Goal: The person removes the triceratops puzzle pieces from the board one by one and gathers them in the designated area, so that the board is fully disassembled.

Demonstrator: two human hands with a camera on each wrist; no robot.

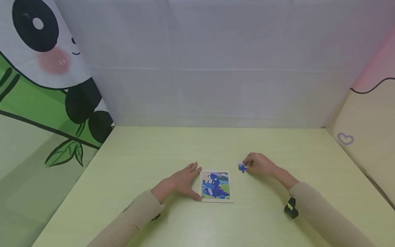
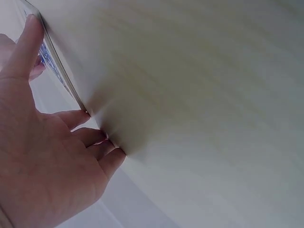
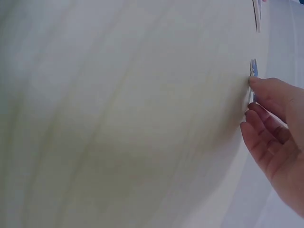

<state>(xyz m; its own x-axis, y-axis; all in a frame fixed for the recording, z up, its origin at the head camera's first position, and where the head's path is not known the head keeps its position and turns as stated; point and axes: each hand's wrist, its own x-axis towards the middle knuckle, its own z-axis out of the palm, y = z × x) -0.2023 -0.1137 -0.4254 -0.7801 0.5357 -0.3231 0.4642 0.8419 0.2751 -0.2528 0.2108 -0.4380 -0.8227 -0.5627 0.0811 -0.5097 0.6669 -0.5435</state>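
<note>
Nearest me, the left sleeve (image 1: 135, 216) and right sleeve (image 1: 327, 212) reach in over the pale table (image 1: 247, 223), with a black device (image 1: 291, 208) at the right cuff.

A little farther, about mid-table, I have the puzzle (image 1: 216, 185) lying flat: a blue dinosaur picture inside a light frame (image 1: 219, 201). The left hand (image 1: 182, 181) is at its left side, not grasping; the fingers are extended, thumb touching the near left corner and forefinger at the far left one. On my left wrist view the other fingertips rest on the table just beyond the frame.

Slightly farther and to the right, the right hand (image 1: 260, 164) pinches a small blue piece (image 1: 241, 167) between thumb and fingers. The piece is near the puzzle's right side, apart from it; I can't tell whether it touches the table.

Past the far table edge stands a grey wall (image 1: 210, 96), with a panda (image 1: 61, 79) print on the left and a heart (image 1: 345, 139) on the right.
</note>
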